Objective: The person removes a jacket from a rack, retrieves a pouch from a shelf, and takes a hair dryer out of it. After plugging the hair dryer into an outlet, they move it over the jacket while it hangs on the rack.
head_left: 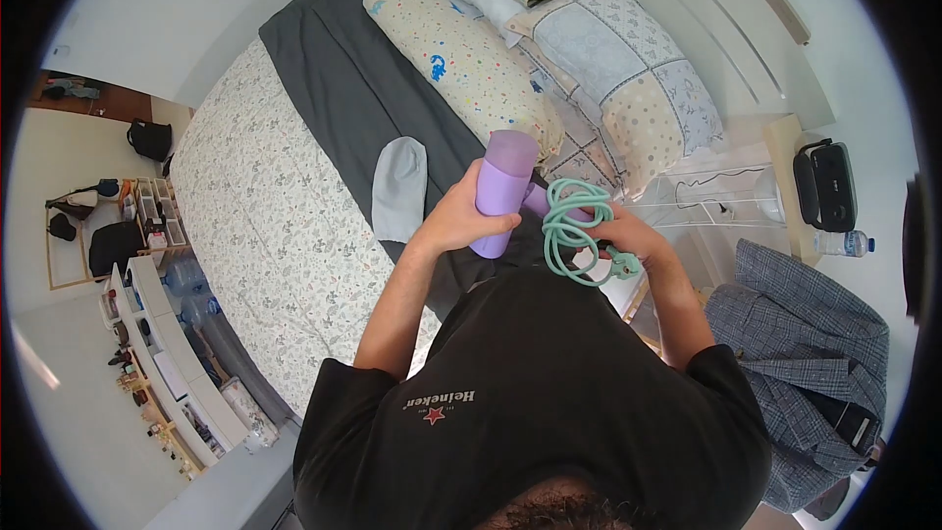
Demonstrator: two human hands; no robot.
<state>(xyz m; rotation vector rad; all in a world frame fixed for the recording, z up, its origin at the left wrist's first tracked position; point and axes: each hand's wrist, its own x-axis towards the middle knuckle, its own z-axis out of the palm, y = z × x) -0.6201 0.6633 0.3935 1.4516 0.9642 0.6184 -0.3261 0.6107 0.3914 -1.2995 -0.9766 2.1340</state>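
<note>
A purple hair dryer (501, 191) is held out in front of my chest, over the edge of the bed. My left hand (457, 219) is wrapped around its barrel, with the thumb across the front. From the barrel the handle runs to the right, partly covered by a coiled mint-green cord (561, 236). My right hand (620, 234) is closed around the handle end and the coil; some of its fingers are hidden. The plug (625, 264) hangs just below that hand. To the left of the dryer, a light grey cloth piece (400, 188) lies on the bed.
The bed (265, 196) carries a dark grey blanket (343, 69), a long bolster (442, 49) and several pillows (638, 88). At right are a wire rack (702, 198), a black case (825, 186), a water bottle (844, 243) and a checked jacket (814, 353). Shelves (177, 363) stand at left.
</note>
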